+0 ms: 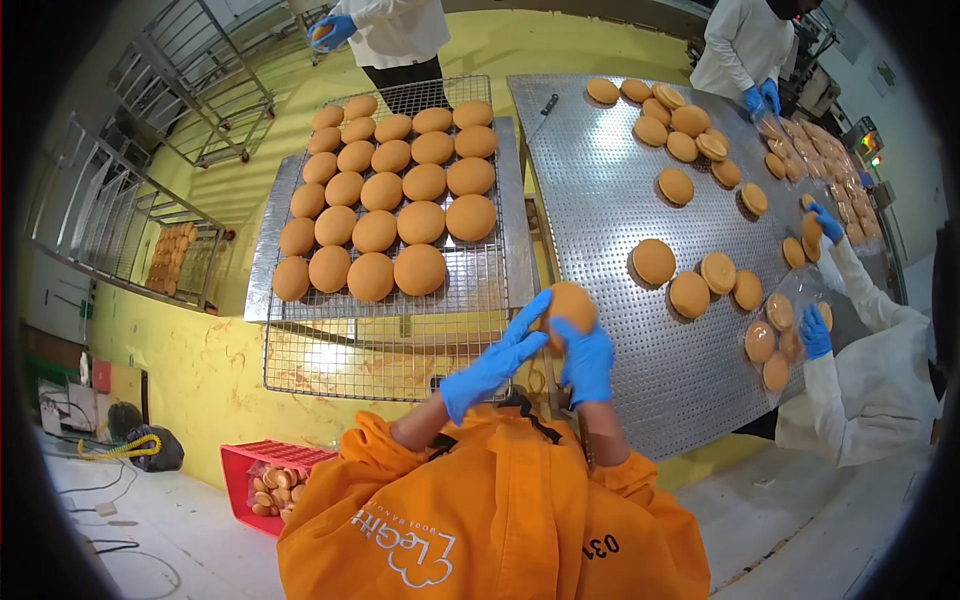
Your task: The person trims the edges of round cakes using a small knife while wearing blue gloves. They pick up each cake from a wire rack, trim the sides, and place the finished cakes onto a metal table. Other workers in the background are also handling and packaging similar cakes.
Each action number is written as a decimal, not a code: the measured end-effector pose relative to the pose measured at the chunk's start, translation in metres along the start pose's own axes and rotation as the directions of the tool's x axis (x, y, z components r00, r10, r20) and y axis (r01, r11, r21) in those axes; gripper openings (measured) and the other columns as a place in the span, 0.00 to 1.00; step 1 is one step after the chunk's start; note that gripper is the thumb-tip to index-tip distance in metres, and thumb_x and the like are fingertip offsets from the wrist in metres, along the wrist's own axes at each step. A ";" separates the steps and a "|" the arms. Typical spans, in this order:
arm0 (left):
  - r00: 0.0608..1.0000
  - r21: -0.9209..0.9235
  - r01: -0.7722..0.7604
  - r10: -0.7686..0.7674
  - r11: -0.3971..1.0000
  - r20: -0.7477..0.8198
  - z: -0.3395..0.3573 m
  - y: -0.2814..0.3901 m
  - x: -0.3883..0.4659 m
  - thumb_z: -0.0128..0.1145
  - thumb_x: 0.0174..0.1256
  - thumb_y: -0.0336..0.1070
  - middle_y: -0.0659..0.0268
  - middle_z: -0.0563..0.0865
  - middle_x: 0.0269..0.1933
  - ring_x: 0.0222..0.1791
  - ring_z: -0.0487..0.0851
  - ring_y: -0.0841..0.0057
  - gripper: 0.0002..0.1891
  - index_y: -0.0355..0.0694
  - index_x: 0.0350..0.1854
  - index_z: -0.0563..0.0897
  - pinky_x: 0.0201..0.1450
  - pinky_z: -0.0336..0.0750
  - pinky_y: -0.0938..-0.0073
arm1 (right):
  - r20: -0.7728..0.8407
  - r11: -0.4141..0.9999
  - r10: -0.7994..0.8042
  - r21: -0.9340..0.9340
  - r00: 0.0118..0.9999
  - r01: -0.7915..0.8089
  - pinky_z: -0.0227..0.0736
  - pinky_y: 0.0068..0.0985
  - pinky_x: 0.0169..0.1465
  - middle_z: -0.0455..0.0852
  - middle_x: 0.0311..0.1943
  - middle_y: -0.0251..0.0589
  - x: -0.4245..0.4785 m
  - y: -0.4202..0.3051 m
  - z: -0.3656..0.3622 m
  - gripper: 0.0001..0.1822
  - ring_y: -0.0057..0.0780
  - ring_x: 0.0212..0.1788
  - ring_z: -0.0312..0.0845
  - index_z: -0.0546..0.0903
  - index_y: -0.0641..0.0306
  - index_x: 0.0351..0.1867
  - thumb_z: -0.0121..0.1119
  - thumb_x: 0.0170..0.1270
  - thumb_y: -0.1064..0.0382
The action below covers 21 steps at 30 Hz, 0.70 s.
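Note:
A round, golden-brown pancake-like cake [574, 304] is held up between my two blue-gloved hands, over the gap between the wire rack and the metal table. My left hand [487, 371] has its fingers stretched along the cake's left edge. Gripping it from the near right side is my right hand [589, 360], thumb across its face. Rows of similar cakes [381, 191] lie on the wire cooling rack [330, 360] to the left. On the perforated metal table [592, 382] at the right, more cakes [688, 294] are scattered, some apparently stacked in pairs.
A knife [550, 105] lies on the table's far left corner. Co-workers' gloved hands [816, 330] handle a clear bag of cakes [776, 345] at right; bagged cakes [847, 187] lie behind. A red crate [240, 480] sits lower left, wheeled racks [195, 82] upper left.

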State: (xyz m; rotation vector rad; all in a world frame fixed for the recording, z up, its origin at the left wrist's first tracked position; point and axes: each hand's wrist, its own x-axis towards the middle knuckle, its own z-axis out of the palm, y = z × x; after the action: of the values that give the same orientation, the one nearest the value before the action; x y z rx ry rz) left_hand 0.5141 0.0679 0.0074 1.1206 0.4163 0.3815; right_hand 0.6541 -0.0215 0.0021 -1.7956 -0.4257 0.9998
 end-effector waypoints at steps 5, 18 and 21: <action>0.847 0.913 0.395 0.344 0.104 -0.406 -0.090 0.043 0.048 0.65 0.58 0.57 0.42 0.61 0.72 0.72 0.61 0.50 0.49 0.46 0.77 0.53 0.75 0.49 0.52 | -0.164 0.706 0.007 0.699 0.987 0.111 0.57 0.15 0.19 0.83 0.50 0.41 0.039 -0.020 -0.090 0.47 0.14 0.16 0.62 0.71 0.68 0.63 0.52 0.60 0.25; 0.998 -0.833 -0.014 -0.043 0.553 -0.045 -0.054 0.012 -0.003 0.64 0.53 0.65 0.44 0.62 0.71 0.69 0.66 0.51 0.50 0.48 0.75 0.57 0.73 0.61 0.44 | 0.085 0.918 -0.049 0.397 0.995 0.011 0.58 0.19 0.09 0.84 0.23 0.41 -0.014 -0.007 -0.018 0.22 0.19 0.08 0.64 0.80 0.66 0.38 0.47 0.75 0.46; 0.998 -0.915 0.040 0.029 0.401 0.056 -0.019 0.037 -0.014 0.60 0.55 0.67 0.47 0.62 0.72 0.70 0.66 0.52 0.48 0.48 0.74 0.58 0.73 0.60 0.43 | -0.059 0.969 -0.075 0.233 0.995 0.086 0.60 0.14 0.13 0.85 0.24 0.39 -0.037 -0.024 0.004 0.20 0.19 0.10 0.67 0.80 0.65 0.32 0.53 0.74 0.49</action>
State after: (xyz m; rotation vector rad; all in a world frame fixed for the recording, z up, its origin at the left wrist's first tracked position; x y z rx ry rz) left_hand 0.4895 0.0905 0.0358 0.0011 0.0834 0.4780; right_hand 0.6328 -0.0336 0.0387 -1.5740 -0.3317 0.9076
